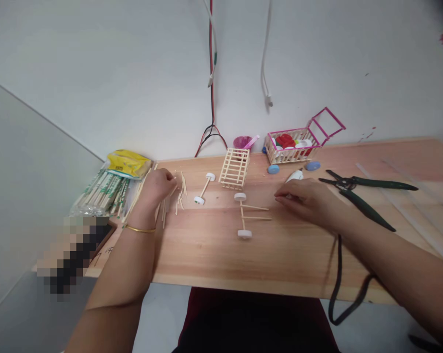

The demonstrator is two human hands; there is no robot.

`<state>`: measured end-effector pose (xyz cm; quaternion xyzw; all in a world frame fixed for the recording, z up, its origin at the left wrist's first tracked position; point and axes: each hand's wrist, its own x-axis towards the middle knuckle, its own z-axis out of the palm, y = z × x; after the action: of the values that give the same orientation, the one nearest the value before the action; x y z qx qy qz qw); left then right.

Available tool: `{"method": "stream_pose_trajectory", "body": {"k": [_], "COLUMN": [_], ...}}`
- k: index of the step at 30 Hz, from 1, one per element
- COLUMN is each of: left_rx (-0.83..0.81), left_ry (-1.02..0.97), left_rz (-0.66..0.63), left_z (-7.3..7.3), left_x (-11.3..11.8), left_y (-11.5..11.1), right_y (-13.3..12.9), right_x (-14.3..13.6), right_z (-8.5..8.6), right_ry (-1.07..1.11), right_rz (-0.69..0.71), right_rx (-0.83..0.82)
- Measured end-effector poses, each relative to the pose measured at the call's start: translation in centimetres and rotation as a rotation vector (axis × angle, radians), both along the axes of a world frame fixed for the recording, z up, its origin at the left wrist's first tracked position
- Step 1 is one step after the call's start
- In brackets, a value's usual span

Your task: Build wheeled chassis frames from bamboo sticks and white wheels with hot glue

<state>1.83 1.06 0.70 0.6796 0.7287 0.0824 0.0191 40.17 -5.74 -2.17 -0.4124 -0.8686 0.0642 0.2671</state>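
Beside right fingers, green-handled cutters

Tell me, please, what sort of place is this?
Probably a small craft workspace: against a wall, a wooden table bears loose thin sticks, a wheeled stick frame and green-handled cutters.

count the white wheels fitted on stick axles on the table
4. The plain axle has a far wheel and a near wheel; the axle with two side sticks has a back wheel and a front wheel.
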Motion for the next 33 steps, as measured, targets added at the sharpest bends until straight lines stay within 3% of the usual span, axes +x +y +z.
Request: {"method": "stream_pose_trajectory", "body": {"k": [4,7,14,25,33], "left_rx": [-0.093,-0.192,-0.231,-0.264,-0.283], "left_ry": [-0.132,-0.065,0.115,-0.002,-0.024], "left_rz": [-0.183,-0.269,-0.089,-0.091,-0.116], "left_z": [1.4,1.5,-0.3,-1.4,-1.2], "left_x": [-0.8,-0.6,0.5,0.4,0.3], "left_y": [-1.3,-2.0,-1.8,-0.8,-0.9], "right_y": [0.0,-0.1,-0.1,-0.1,0.0], "right_x": [0.0,0.0,0.0,0.0,0.1], "right_z": [0.1,0.1,-0.1,-0.2,-0.4], "right_ry": [0.012,0.011,0.017,0.012,0.011], "right_rz": [-0.005,-0.003,0.008,0.002,-0.006], "right_rx": [-0.006,-0.019,-0.019,-0.034,-0.044]}}
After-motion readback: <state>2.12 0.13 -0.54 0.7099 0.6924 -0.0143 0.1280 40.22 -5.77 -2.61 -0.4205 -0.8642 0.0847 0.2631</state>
